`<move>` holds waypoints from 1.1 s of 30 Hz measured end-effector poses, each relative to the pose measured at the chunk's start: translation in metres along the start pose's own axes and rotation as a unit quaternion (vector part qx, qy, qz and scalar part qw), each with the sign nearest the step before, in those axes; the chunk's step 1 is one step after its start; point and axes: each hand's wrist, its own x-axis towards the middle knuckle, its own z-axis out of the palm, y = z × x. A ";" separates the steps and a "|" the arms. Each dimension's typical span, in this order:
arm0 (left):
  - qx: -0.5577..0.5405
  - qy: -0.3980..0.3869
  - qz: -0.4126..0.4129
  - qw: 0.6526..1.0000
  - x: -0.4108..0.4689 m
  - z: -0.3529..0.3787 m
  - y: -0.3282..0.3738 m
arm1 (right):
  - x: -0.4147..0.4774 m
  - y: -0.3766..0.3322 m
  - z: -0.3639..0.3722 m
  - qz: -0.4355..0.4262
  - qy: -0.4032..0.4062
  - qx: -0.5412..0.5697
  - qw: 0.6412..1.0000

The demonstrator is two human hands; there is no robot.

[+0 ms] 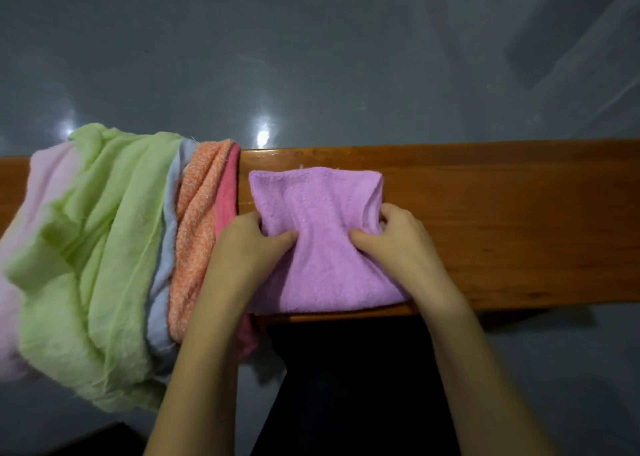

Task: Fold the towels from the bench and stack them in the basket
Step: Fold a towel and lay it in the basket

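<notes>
A folded purple towel [320,244] lies on the wooden bench [502,220] in the middle of the view. My left hand [247,244] grips its left edge, thumb on top and fingers tucked under. At the right edge, my right hand [393,239] holds the towel the same way. Draped over the bench's left part is a pile of unfolded towels: a light green one [97,247], a pale pink one [38,192], a light blue one [169,213], an orange one [197,220] and a red-pink one [227,196]. No basket is in view.
The bench runs left to right, with bare wood to the right of the purple towel. Beyond it lies a glossy grey floor [311,57] with light reflections. My dark-clothed legs [346,386] are below the bench's front edge.
</notes>
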 end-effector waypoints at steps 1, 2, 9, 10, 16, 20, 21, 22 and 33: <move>-0.028 -0.031 0.005 0.999 -0.001 -0.002 0.003 | -0.003 0.003 -0.001 -0.021 -0.001 0.028 0.999; -0.057 -0.049 0.012 0.997 -0.003 -0.003 0.006 | -0.005 0.006 -0.003 -0.036 0.001 0.063 0.997; -0.140 -0.114 0.162 0.970 -0.030 0.010 0.046 | -0.046 0.035 -0.036 -0.003 0.066 0.358 0.931; -0.157 -0.119 0.180 0.964 -0.038 0.013 0.057 | -0.057 0.043 -0.044 0.013 0.097 0.380 0.920; -0.259 -0.201 0.252 0.910 -0.121 0.067 0.125 | -0.152 0.119 -0.108 0.064 0.300 0.353 0.884; -0.235 -0.284 0.307 0.877 -0.197 0.113 0.163 | -0.236 0.181 -0.140 0.104 0.401 0.315 0.854; -0.220 -0.302 0.316 0.872 -0.215 0.126 0.170 | -0.256 0.196 -0.144 0.117 0.418 0.311 0.845; -0.203 -0.318 0.322 0.869 -0.231 0.139 0.176 | -0.275 0.208 -0.147 0.134 0.432 0.308 0.837; -0.080 -0.456 0.435 0.773 -0.397 0.273 0.238 | -0.440 0.338 -0.166 0.248 0.593 0.298 0.706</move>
